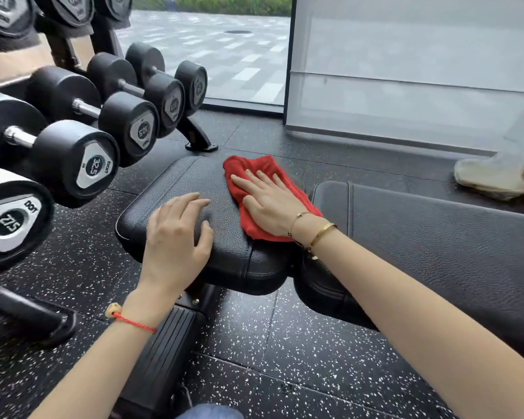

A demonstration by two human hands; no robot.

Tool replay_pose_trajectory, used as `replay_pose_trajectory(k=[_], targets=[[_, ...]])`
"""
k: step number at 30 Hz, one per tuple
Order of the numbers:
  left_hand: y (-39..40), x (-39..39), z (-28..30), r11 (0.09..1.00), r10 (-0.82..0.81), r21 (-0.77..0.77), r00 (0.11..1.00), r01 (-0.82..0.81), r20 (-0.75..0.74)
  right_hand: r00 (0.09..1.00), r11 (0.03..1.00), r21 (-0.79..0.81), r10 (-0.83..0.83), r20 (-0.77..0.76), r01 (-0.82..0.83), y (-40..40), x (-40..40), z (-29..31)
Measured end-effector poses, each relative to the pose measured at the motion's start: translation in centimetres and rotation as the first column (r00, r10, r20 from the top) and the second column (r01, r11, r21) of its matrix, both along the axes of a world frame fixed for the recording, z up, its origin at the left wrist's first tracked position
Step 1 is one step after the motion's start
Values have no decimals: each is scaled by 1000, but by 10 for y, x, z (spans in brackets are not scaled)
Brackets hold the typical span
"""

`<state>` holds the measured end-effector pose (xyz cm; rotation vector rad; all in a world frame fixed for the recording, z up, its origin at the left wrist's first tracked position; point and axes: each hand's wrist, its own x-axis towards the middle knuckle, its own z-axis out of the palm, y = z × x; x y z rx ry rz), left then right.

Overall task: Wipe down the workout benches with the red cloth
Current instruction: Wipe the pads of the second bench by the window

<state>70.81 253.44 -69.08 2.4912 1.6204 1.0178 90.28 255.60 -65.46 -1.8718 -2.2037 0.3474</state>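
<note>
- Red cloth lies spread on the right part of the black seat pad, the tabletop of your bench, its far corner near the pad's far edge.
- Your right hand presses flat on the cloth, grip wide, fingers straight and spread.
- Your left hand rests on the pad's near left part, fingers bent with tips touching the leather, holding nothing.
- Dumbbells sit racked to your left.
- Backrest pad lies just right of the seat.
</note>
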Motion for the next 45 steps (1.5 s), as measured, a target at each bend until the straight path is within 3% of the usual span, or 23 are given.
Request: replay_pose_trajectory(k=[10,14,19,27,30,34,36,42,45], targets=[[10,-57,-5,992,129,-4,992,-129,18,962,963,28,268,52,-269,-12,-30,-3],[12,-65,-6,995,97,-2,995,-97,4,985,986,-18,167,46,-166,21,-21,3],[15,-66,-3,995,97,-21,994,-96,55,997,997,-23,70,43,-69,69,-67,6],[26,-82,11,992,122,13,981,-125,150,935,933,81,346,77,-352,-1,-95,-8],[25,-89,12,990,143,-6,980,-143,140,950,950,62,302,82,-307,0,-70,-7],[19,-96,13,987,159,-29,980,-157,117,997,999,-9,40,69,-40,49,-61,4],[16,-96,13,988,156,-33,982,-153,104,997,1000,-8,-12,73,13,64,-74,6],[13,-76,16,994,104,-40,991,-101,78,974,976,64,201,102,-208,7,-98,-3],[12,-60,13,996,75,-41,996,-73,49,971,971,138,170,166,-193,-40,-75,-9]])
